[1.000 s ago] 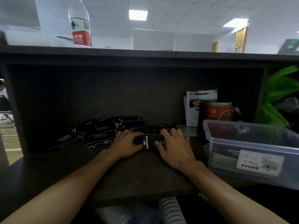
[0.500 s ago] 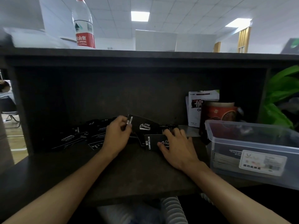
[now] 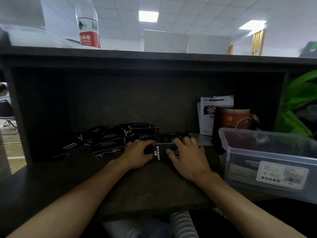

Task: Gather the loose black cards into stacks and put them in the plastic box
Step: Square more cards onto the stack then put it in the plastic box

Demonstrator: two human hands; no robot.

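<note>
Squaring a small stack (image 3: 162,152) between my left hand (image 3: 139,156) and right hand (image 3: 186,157), both gripping it, I am judging most loose cards (image 3: 109,141) toward the desk's back-left and the plastic box (image 3: 267,162) as still waiting.

dark desk hutch (image 3: 154,100); white tiled ceiling (image 3: 197,12), lit panels (image 3: 148,16); white partition (image 3: 187,41) behind.

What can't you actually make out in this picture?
- How thick the stack is: both hands, left and right, cover its ends.
- What's in the plastic box: cloudy walls, cut by the right edge.
- The loose cards: too dark to count.
</note>
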